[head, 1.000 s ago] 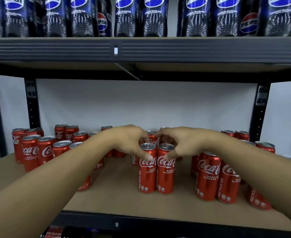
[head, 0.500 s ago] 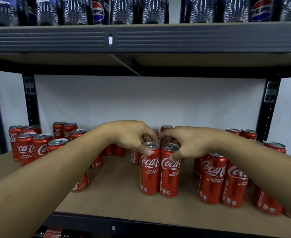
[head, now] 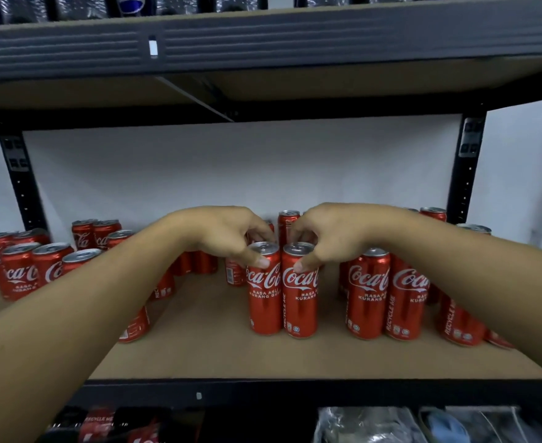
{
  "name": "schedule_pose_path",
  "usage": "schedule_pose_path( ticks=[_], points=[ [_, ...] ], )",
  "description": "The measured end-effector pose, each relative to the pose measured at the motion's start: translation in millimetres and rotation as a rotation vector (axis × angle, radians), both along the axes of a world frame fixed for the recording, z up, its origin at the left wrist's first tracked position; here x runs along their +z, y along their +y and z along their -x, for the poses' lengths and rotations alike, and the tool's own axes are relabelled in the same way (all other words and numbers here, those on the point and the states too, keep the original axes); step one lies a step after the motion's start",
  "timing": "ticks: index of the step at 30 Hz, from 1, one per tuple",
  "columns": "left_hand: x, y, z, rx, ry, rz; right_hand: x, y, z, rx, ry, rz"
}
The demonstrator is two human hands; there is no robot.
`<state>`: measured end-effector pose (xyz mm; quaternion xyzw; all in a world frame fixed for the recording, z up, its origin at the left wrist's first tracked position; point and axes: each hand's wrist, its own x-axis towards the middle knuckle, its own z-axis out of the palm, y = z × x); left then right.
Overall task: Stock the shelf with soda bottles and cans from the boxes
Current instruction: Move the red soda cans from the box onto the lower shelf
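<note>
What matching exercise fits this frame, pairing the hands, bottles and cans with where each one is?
Things:
1. left hand
2. right hand
3. bottles
4. left-end cans

Places:
a. on the top shelf
b. pinching the top of the right centre can
c. standing untouched at the left end of the middle shelf
d. pinching the top of the left centre can

Pairs: 1-d, 2-b, 3-a, 4-c.
</note>
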<state>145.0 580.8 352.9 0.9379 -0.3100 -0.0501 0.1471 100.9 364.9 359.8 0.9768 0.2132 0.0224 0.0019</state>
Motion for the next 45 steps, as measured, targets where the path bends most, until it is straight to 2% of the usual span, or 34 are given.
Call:
schedule_pose_path(
  ticks=[10, 20, 24, 29, 35, 38, 45],
  points=[
    [-5.9, -3.2, 1.6, -0.041, 0.058, 0.095, 0.4, -5.3, 6.5, -0.026, -0.034, 0.061],
    [-3.2, 0.5, 11.1, -0.059, 0.073, 0.089, -0.7, -12.9, 8.9, 0.003, -0.046, 0.021],
    [15.0, 19.3, 14.3, -0.037, 0.015, 0.124, 15.2, -16.2, 10.7, 0.063, -0.125, -0.034],
    [50.3, 36.3, 13.0, 0.024, -0.134, 0.002, 38.4, 5.3, -5.4, 0.084, -0.107, -0.063],
    [57.4, 32.1, -32.9, 0.151, -0.304, -0.338, 41.3, 43.9, -60.0, -0.010, -0.054, 0.065],
    [44.9, 29.0, -65.9, 0.209, -0.287, -0.414, 32.2, 58.4, -89.2, -0.056, -0.022, 0.129],
    [20.6, 30.2, -117.4, 0.225, -0.116, -0.375, 14.5, 73.5, -134.7, -0.105, 0.068, 0.156]
  ],
)
